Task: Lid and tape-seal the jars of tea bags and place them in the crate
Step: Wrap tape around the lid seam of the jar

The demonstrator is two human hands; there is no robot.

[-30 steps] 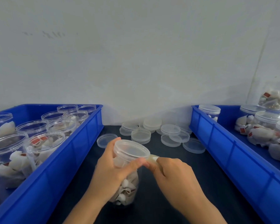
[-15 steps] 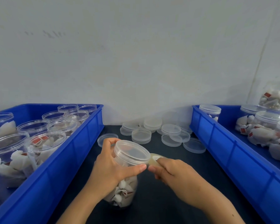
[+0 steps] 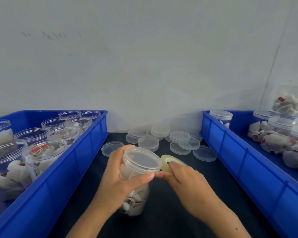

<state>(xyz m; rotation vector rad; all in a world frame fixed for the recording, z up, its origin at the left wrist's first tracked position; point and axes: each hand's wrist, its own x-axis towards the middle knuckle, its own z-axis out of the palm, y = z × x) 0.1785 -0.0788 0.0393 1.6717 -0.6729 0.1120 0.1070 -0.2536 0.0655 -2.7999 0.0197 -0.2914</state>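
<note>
- The jar (image 3: 136, 191) of tea bags stands at the middle of the dark worktop (image 3: 187, 220), near its front edge, tilted a little, with its clear lid (image 3: 141, 160) on
- The left hand (image 3: 120, 179) wraps round the jar just under the lid, thumb across the front
- The right hand (image 3: 187, 182) pinches a tape roll (image 3: 169, 163) that touches the lid's right rim; its thumb tip meets the left thumb
- Loose lids (image 3: 162, 140) lie piled and scattered along the worktop's back edge, by the wall
- The left crate (image 3: 72, 169) at the worktop's left edge holds open jars (image 3: 57, 148) of tea bags
- The right crate (image 3: 248, 169) at the right edge holds lidded jars (image 3: 282, 127), some lying on their sides
</note>
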